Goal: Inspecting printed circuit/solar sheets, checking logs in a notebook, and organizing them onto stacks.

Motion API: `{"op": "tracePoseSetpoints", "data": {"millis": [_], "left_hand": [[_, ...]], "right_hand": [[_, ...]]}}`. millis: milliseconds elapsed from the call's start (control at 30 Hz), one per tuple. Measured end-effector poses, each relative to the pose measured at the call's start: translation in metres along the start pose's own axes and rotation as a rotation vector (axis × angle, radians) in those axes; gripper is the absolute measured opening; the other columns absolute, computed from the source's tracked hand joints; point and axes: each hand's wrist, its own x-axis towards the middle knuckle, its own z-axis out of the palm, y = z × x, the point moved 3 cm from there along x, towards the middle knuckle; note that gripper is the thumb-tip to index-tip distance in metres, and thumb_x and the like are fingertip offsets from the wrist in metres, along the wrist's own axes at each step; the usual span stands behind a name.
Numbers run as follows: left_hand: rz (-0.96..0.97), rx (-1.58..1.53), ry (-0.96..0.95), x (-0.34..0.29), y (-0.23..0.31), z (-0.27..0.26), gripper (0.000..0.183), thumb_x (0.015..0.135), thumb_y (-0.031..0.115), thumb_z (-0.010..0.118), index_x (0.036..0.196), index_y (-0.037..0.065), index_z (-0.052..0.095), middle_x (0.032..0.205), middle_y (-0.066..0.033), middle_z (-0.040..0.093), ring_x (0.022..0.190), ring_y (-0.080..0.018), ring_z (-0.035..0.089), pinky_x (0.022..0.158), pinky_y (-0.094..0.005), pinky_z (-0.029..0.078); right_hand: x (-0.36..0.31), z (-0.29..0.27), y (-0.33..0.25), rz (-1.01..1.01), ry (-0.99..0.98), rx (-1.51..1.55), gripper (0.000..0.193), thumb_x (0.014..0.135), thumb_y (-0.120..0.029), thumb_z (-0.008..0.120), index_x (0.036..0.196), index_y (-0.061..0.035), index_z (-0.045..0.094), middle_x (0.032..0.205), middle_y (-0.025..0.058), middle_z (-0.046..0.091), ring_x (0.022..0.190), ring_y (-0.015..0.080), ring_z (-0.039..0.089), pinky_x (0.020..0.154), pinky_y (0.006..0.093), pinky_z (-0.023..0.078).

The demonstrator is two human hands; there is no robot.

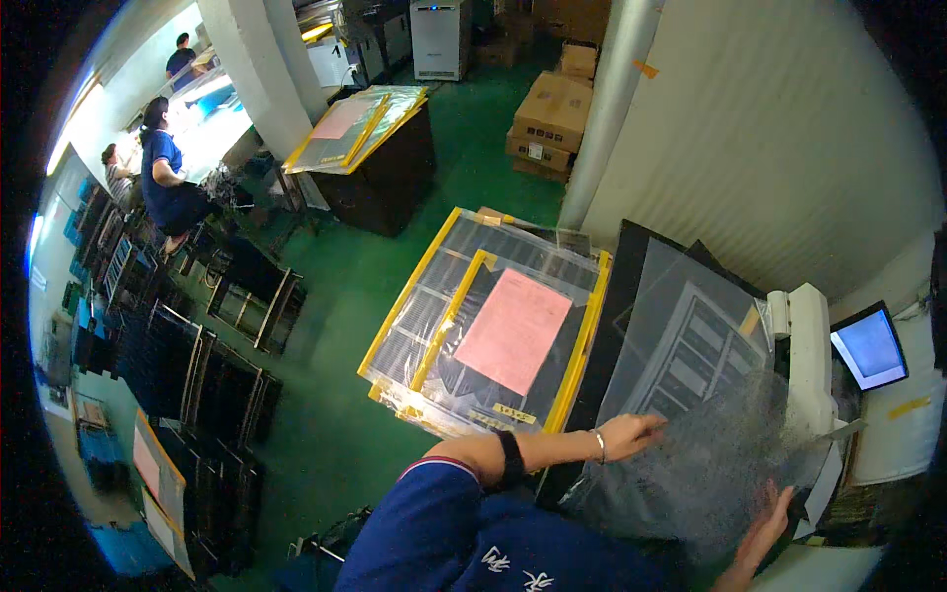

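The fingers of the left hand [631, 434] are lying flat and spread, pressing on a clear plastic sheet [691, 395] rather than gripping it. The right hand [767, 523] is also lying open on the sheet's lower right part, seen dimly through the hazy film, so whether its fingertips are pinching an edge is impossible to tell. The sheet is covering a dark panel [631, 296] with pale rectangular outlines, lying just left of a white machine [809, 355] with a small lit screen [870, 347]. To the left, a stack of wrapped panels with yellow edging [582, 345] is carrying a pink paper [513, 331]. The person's blue sleeve [434, 523] is cut off by the lower edge. Farther away, blurred people are working at a bright table [207, 123], and cardboard boxes [552, 113] are sitting on the green floor [335, 414].
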Motion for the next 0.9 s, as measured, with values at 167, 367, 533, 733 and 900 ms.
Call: {"op": "tracePoseSetpoints", "data": {"millis": [167,367,533,733,900], "left_hand": [[-0.393,-0.216,0.102,0.041,0.004,-0.018,0.028,0.077,0.029,0.056,0.082,0.002,0.062,0.076,-0.0137,0.062,0.072,-0.0270,0.061,0.067,-0.0346,0.047],[-0.701,-0.423,0.281,0.071,-0.098,0.001,0.027,0.075,0.028,0.059,0.083,0.003,0.064,0.069,-0.0091,0.062,0.062,-0.0173,0.061,0.053,-0.0312,0.048],[-0.658,-0.615,0.184,0.072,-0.098,0.015,0.044,0.076,0.021,0.061,0.112,0.001,0.046,0.081,-0.0081,0.060,0.066,-0.0151,0.058,0.059,-0.0273,0.048],[-0.623,-0.563,0.076,0.042,-0.083,-0.004,0.034,0.078,0.016,0.059,0.106,0.000,0.051,0.082,-0.0076,0.060,0.071,-0.0150,0.058,0.061,-0.0268,0.048],[-0.754,-0.481,0.025,0.002,-0.077,-0.046,0.025,0.078,0.015,0.058,0.100,0.003,0.055,0.080,-0.0055,0.060,0.071,-0.0133,0.059,0.061,-0.0250,0.048]], "right_hand": [[0.033,-0.060,0.081,-0.044,-0.033,-0.067,0.051,0.081,-0.037,0.049,0.108,0.0069,0.051,0.103,0.0137,0.055,0.095,0.0257,0.052,0.085,0.0350,0.039],[0.018,-0.082,0.175,0.231,0.003,0.135,0.027,0.073,-0.004,0.058,0.098,0.0051,0.055,0.086,0.0072,0.057,0.076,0.0171,0.055,0.070,0.0284,0.046],[0.024,-0.105,0.257,0.337,-0.001,0.342,0.027,0.076,0.002,0.054,0.102,0.0058,0.052,0.086,0.0069,0.056,0.075,0.0157,0.055,0.069,0.0255,0.046],[0.010,-0.072,0.234,0.391,0.119,0.418,0.023,0.076,0.000,0.057,0.099,0.0021,0.055,0.086,0.0071,0.055,0.071,0.0166,0.056,0.070,0.0345,0.051],[-0.001,-0.055,0.244,0.399,0.163,0.424,0.026,0.077,0.000,0.056,0.103,0.0027,0.053,0.083,0.0053,0.057,0.066,0.0116,0.055,0.055,0.0226,0.046]]}}
